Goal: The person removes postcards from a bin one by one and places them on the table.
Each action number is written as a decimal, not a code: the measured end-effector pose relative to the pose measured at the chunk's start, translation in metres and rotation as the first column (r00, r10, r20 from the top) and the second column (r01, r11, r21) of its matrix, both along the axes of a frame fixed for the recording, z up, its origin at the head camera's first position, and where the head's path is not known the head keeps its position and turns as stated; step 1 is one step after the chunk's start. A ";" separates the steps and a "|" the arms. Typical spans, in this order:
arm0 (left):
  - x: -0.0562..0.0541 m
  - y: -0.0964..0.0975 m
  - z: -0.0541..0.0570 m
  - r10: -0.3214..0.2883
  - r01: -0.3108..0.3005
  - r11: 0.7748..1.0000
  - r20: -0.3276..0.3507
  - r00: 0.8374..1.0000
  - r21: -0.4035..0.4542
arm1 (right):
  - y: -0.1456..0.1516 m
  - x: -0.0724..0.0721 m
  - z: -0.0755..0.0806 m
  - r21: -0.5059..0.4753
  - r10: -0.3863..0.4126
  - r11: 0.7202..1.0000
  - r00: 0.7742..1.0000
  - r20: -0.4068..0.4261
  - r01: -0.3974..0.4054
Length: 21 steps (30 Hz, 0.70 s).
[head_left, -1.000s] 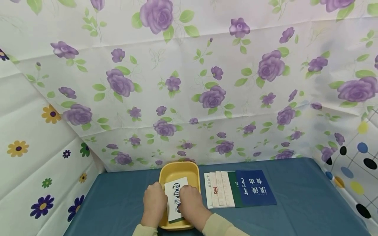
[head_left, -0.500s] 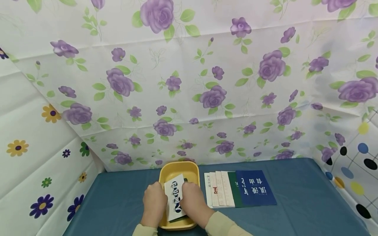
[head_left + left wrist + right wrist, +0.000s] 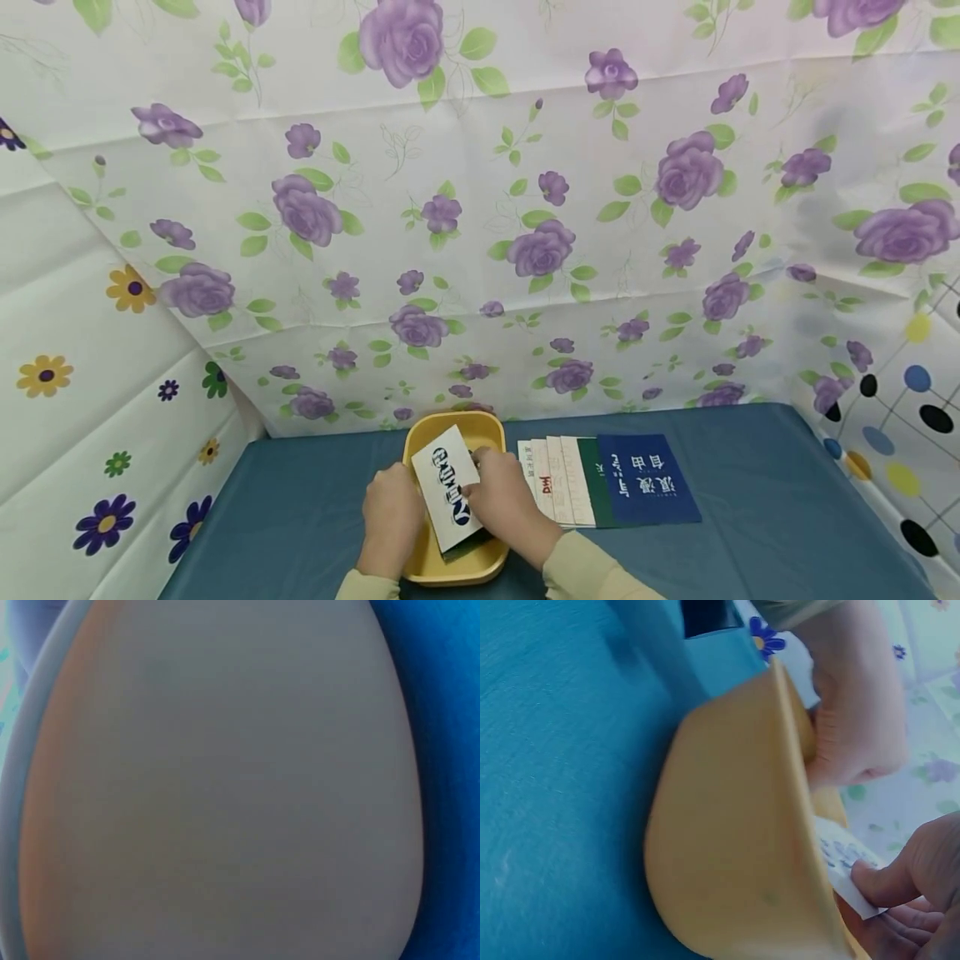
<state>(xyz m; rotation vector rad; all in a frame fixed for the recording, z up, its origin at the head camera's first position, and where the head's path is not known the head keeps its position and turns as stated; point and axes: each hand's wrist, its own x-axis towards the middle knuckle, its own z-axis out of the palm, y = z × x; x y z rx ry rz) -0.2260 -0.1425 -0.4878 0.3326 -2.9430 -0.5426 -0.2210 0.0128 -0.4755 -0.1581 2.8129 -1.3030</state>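
Note:
A yellow plastic tub (image 3: 454, 578) stands on the blue table. My left hand (image 3: 393, 510) grips its left rim, fingers bent over into the tub. In the right wrist view the same hand (image 3: 862, 705) is at the far rim. With thumb on top, my right hand (image 3: 510, 496) pinches the right edge of a white card (image 3: 442, 468) printed with dark stylised lettering. This card lies tilted over the tub, and a dark green edge (image 3: 467, 546) shows under its lower end. The tub's outer wall (image 3: 225, 780) fills the left wrist view, where no fingers show.
Right of the tub, an overlapping row of cards lies on the table: several whitish ones (image 3: 572, 471), a green one (image 3: 599, 482) and a blue one (image 3: 654, 479) with white characters. A flowered sheet (image 3: 465, 250) hangs behind the table; patterned sheets hang at both sides.
My right hand has shifted slightly right, and the white card has swung its top leftward and risen, with its lower end moving right. My left hand stays at the rim.

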 end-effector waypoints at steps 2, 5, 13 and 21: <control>-0.001 0.000 0.000 -0.004 0.004 1.000 0.010 1.000 0.006 | 0.006 -0.001 0.003 -0.023 -0.007 1.000 1.000 -0.021 0.007; -0.001 0.000 -0.001 -0.009 0.009 1.000 0.013 1.000 0.004 | 0.017 -0.003 0.010 -0.052 -0.039 0.998 0.999 -0.022 0.038; 0.000 -0.001 -0.001 -0.030 0.029 0.999 -0.038 0.999 -0.028 | 0.057 -0.005 0.030 -0.138 -0.118 0.984 0.992 -0.034 0.113; -0.001 0.001 -0.002 -0.012 0.012 0.999 -0.024 1.000 -0.034 | 0.083 -0.003 0.036 -0.157 -0.128 0.981 0.990 -0.054 0.118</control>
